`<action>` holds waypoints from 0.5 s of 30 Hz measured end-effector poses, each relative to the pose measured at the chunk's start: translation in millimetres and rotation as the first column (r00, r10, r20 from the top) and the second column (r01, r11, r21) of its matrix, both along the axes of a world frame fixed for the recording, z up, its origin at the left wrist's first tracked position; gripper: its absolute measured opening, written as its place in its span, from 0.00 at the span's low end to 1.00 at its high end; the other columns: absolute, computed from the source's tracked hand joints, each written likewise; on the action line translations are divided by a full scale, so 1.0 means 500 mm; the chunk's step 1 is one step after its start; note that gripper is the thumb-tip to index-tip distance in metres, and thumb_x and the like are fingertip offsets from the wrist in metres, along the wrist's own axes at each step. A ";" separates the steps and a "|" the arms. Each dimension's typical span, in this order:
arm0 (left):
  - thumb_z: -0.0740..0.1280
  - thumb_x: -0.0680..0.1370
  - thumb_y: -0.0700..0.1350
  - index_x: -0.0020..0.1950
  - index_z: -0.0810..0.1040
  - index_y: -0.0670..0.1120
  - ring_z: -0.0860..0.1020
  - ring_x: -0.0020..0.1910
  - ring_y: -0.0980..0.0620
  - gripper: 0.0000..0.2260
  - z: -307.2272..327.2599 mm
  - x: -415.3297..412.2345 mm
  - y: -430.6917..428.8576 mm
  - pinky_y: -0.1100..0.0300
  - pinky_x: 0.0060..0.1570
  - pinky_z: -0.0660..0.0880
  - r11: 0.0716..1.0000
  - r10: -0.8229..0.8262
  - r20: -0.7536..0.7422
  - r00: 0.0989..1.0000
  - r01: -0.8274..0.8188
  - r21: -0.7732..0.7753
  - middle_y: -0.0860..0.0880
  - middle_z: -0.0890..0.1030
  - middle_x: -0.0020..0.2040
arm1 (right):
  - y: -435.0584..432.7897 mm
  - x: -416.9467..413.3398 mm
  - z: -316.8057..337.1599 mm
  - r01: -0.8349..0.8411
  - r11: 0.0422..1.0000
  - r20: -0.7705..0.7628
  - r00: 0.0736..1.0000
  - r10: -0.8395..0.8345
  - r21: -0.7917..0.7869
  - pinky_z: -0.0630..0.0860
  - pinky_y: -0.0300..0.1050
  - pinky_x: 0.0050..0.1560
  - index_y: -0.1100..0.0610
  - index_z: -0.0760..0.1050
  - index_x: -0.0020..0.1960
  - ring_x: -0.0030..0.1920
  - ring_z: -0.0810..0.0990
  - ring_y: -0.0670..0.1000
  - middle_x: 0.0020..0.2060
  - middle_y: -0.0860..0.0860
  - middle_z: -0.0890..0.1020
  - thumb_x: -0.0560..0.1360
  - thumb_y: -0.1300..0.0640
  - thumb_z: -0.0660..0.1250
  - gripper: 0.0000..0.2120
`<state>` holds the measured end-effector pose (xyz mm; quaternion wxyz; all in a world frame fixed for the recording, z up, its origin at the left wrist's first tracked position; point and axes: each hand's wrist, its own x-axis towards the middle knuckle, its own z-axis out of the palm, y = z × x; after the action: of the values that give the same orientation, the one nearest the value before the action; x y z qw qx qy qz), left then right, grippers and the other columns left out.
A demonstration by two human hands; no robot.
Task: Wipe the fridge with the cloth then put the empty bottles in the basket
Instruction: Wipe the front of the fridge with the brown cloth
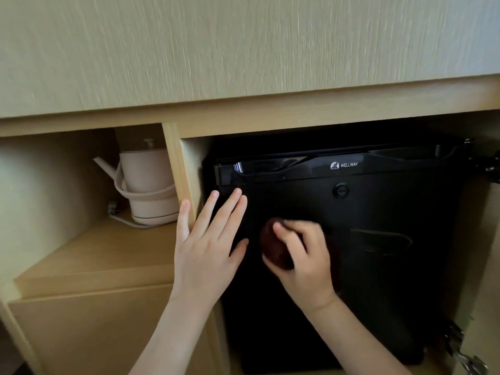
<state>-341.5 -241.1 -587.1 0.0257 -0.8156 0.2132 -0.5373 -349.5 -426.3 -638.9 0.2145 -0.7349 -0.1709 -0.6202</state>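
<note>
Centrally, a black, glossy mini fridge (378,212) with its door closed sits inside a pale wooden cabinet (243,63), and every position below is given relative to this fridge. A white "WELLWAY" logo (344,165) marks the top band of the fridge door, and a small round lock (340,190) lies just beneath it. The left hand (208,244) is released: its fingers are straight and slightly spread, laid flat over the left edge of the fridge door. Its longer fingertips reach the upper left part of the door, and its little finger overlaps the upright wooden divider (178,169) that borders the fridge on the left. The right hand (303,255) is at the middle left of the fridge door, just beside the left hand, with fingers curled round a dark reddish-brown cloth (273,244). The cloth is bunched into a wad and held against the door surface. Left of the fridge, beyond the divider, a pinkish-beige kettle (146,180) with a long thin spout stands upright on a wooden shelf (108,253), and its cord is looped round its body. Metal hinges (487,166) show at the upper right of the fridge, on the cabinet side, and further metal fittings (465,355) show at its lower right.
</note>
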 end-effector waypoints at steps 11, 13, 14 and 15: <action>0.72 0.73 0.50 0.78 0.65 0.50 0.62 0.77 0.51 0.34 -0.001 0.001 0.000 0.44 0.77 0.42 0.996 -0.081 -0.016 0.997 0.081 -0.047 0.54 0.64 0.78 | 0.024 -0.008 0.101 -0.034 0.890 0.042 0.999 0.017 0.456 0.75 0.40 0.53 0.63 0.78 0.53 0.48 0.76 0.53 0.50 0.49 0.70 0.70 0.55 0.78 0.18; 0.71 0.74 0.51 0.77 0.65 0.49 0.61 0.78 0.52 0.33 -0.002 0.003 0.000 0.43 0.76 0.42 0.996 -0.080 -0.013 0.997 0.079 -0.051 0.55 0.63 0.78 | 0.040 -0.001 0.124 -0.030 0.916 0.064 0.998 0.005 0.399 0.74 0.38 0.54 0.65 0.79 0.53 0.49 0.76 0.53 0.49 0.54 0.72 0.70 0.56 0.78 0.17; 0.70 0.74 0.51 0.77 0.65 0.49 0.61 0.78 0.52 0.33 -0.002 0.005 0.001 0.43 0.76 0.42 0.996 -0.074 -0.012 0.997 0.073 -0.051 0.55 0.63 0.79 | 0.047 0.001 0.123 -0.020 0.946 0.055 0.999 0.002 0.323 0.73 0.37 0.55 0.67 0.79 0.54 0.49 0.76 0.55 0.49 0.57 0.74 0.69 0.59 0.79 0.18; 0.70 0.74 0.51 0.77 0.65 0.50 0.60 0.78 0.52 0.32 -0.003 0.006 0.001 0.43 0.76 0.42 0.996 -0.070 -0.012 0.997 0.069 -0.052 0.55 0.62 0.79 | 0.052 0.002 0.115 -0.005 0.973 0.036 0.999 -0.003 0.232 0.72 0.36 0.56 0.68 0.80 0.55 0.50 0.77 0.57 0.49 0.60 0.75 0.67 0.62 0.80 0.20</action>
<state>-338.7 -240.6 -588.4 -0.0157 -0.8118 0.2276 -0.5375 -348.5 -400.5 -581.4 0.2961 -0.6933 -0.1016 -0.6491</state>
